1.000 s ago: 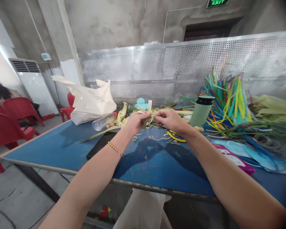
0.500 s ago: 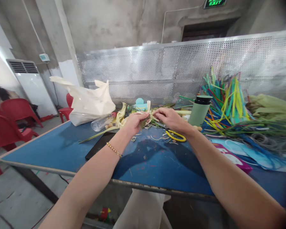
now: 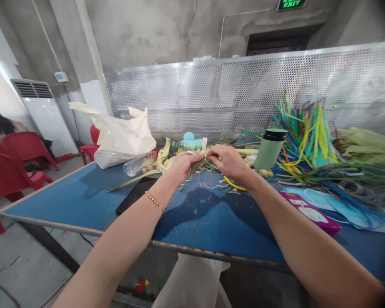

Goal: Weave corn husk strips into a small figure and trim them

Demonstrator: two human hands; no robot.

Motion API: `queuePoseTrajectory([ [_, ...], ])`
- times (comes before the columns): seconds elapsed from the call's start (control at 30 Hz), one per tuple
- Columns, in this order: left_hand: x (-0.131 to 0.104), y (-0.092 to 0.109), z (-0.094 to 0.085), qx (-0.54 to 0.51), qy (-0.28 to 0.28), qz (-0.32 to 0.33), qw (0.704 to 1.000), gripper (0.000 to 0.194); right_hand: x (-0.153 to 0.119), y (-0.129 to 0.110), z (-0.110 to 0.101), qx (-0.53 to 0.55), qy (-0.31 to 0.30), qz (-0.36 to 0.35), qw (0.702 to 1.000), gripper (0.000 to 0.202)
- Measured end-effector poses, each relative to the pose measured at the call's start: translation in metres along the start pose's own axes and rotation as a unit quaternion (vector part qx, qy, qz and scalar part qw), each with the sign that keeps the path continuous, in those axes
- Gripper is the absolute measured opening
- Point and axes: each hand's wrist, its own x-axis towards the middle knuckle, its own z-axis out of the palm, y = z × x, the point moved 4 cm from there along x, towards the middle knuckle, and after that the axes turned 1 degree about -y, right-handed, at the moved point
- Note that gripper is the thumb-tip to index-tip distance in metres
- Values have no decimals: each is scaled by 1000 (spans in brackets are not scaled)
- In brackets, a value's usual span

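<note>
My left hand (image 3: 183,166) is closed in a pinch around a pale, leaf-like strip (image 3: 204,144), with one end standing up above the fingertips. Green and cream pieces hang below that grip. Just to the right, my right hand (image 3: 229,161) is closed too, its fingertips pressed together close to the strip; what they pinch is too small to make out. Under the right wrist lie yellow-handled scissors (image 3: 234,184), partly covered by the hand. Thin offcuts (image 3: 214,185) are scattered on the blue table (image 3: 192,222) below both hands.
Left of my hands are a black flat tablet-like object (image 3: 136,196), a clear bottle (image 3: 134,166) and a white plastic bag (image 3: 123,139). On the right stand a green tumbler (image 3: 268,152), colourful strips (image 3: 317,137) and a purple packet (image 3: 311,211). A perforated metal panel (image 3: 179,98) rises behind.
My right hand has moved slightly left and its fingers have drawn in toward the strip, covering more of the scissors. The left hand keeps its pinch. The whole view has shifted slightly.
</note>
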Motion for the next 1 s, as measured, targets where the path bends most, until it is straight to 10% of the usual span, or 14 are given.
queuePoseTrajectory([
  [0.17, 0, 0, 0, 8, 11, 6, 1000, 14, -1, -2, 1, -84, -4, -15, 996, 21],
  [0.57, 1, -5, 3, 136, -26, 89, 986, 21, -1, 13, 1, 266, 28, 137, 954, 30],
  [1.0, -2, -7, 9, 97, -91, 21, 991, 36, -2, 3, -7, 209, 11, 119, 971, 23],
])
